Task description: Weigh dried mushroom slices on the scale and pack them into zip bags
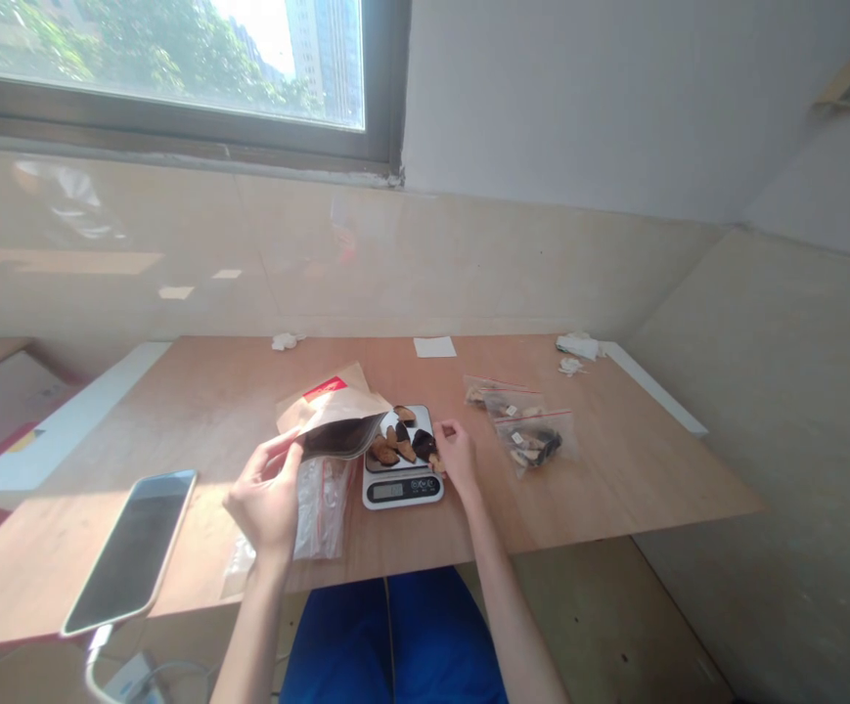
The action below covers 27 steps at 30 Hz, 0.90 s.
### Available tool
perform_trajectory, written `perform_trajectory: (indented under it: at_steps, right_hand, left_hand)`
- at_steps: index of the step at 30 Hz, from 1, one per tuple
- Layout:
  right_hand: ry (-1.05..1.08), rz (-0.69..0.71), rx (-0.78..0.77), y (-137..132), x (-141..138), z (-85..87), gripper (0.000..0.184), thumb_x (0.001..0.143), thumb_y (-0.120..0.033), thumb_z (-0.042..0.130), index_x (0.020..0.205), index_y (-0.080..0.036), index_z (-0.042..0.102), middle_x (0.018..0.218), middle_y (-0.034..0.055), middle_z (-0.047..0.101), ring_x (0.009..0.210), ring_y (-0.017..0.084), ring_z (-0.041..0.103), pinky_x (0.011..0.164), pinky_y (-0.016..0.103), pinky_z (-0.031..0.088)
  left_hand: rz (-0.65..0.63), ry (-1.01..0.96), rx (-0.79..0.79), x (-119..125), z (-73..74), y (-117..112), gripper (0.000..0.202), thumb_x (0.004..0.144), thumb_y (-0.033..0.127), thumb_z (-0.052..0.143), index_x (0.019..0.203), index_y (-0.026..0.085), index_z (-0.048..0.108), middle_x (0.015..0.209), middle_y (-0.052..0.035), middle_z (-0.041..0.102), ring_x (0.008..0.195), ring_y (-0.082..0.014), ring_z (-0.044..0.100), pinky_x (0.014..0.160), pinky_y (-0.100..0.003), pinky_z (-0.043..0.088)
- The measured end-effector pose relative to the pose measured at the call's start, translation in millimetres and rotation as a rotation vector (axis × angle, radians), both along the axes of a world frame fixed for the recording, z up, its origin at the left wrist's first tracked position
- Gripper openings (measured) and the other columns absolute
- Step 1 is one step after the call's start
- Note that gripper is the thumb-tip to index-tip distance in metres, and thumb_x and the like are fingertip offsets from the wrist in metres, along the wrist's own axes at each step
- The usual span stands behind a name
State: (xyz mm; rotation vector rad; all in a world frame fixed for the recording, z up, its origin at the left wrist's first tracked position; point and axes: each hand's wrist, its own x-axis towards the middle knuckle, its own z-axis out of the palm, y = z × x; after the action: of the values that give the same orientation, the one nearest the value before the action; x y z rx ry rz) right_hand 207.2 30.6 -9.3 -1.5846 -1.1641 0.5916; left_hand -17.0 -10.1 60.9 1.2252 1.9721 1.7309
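Observation:
My left hand (270,489) pinches the rim of a kraft paper bag (343,399) with a red label; its dark mouth gapes toward the scale. A white digital kitchen scale (402,492) sits in the middle, its display too faint to read. Brown and black dried slices (399,445) are scattered over its plate. At the plate's right edge is my right hand (457,456), fingers curled together beside the slices; whether a piece is between them is hidden. Under the left wrist lies a stack of clear zip bags (318,513).
Filled zip bags (534,440) of dried slices lie right of the scale. A phone (131,552) with a charging cable (94,655) rests at the left front. Toward the wall are a white card (434,347) and crumpled tissues (577,345). The table's front edge is close to my lap.

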Motion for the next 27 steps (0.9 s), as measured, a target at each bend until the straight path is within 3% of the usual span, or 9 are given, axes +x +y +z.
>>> perform_trajectory:
  at_steps: [6,10,15,19,23,27]
  right_hand:
    - [0.026,0.035,-0.017,16,-4,-0.8,0.020,0.073,-0.036,0.053,0.068,-0.017,0.059,0.064,0.0032,0.064,0.062,0.016,0.061,0.060,0.026,0.047]
    - [0.038,0.017,-0.013,10,2,3.8,0.025,0.075,-0.040,0.051,0.075,-0.016,0.060,0.071,0.0054,0.066,0.062,0.016,0.060,0.058,0.026,0.046]
    - [0.225,-0.189,-0.022,-18,25,-2.3,0.038,0.078,-0.050,0.043,0.077,-0.015,0.058,0.063,0.0025,0.060,0.043,0.012,0.051,0.041,0.023,0.039]
    - [0.322,-0.313,0.016,-41,40,-16.9,0.042,0.077,-0.057,0.044,0.075,-0.017,0.055,0.057,-0.0019,0.052,0.039,0.010,0.047,0.038,0.022,0.036]
    - [0.201,-0.207,0.050,-50,43,-27.2,0.044,0.076,-0.059,0.045,0.070,-0.016,0.057,0.052,-0.0021,0.050,0.047,0.012,0.050,0.046,0.022,0.040]
    - [0.163,-0.147,0.009,-49,41,-31.4,0.046,0.078,-0.060,0.043,0.072,-0.017,0.058,0.051,-0.0025,0.050,0.045,0.012,0.049,0.044,0.021,0.036]
  left_hand:
    - [-0.003,0.016,-0.016,-3,-0.4,-1,0.023,0.070,0.033,0.060,0.086,0.021,0.070,0.077,-0.0023,0.071,0.078,-0.0191,0.068,0.071,-0.029,0.051]
    - [-0.008,0.002,-0.022,-5,-0.5,-1,0.022,0.070,0.034,0.061,0.085,0.021,0.071,0.077,-0.0024,0.071,0.077,-0.0193,0.068,0.071,-0.029,0.051]
    - [-0.015,-0.009,-0.005,-5,-0.7,1,0.022,0.070,0.033,0.062,0.086,0.021,0.071,0.078,-0.0026,0.071,0.076,-0.0186,0.068,0.072,-0.028,0.051]
    - [-0.017,-0.011,-0.008,-4,-1.2,2,0.022,0.071,0.033,0.062,0.087,0.021,0.071,0.078,-0.0025,0.071,0.077,-0.0182,0.067,0.074,-0.028,0.051]
    - [-0.017,-0.033,-0.018,-3,-2.1,1,0.023,0.070,0.033,0.062,0.086,0.020,0.071,0.078,-0.0029,0.072,0.077,-0.0184,0.068,0.073,-0.028,0.051]
    - [-0.010,-0.030,-0.023,-1,-2.0,-1,0.023,0.070,0.033,0.062,0.086,0.020,0.071,0.078,-0.0027,0.072,0.077,-0.0190,0.068,0.071,-0.028,0.051]
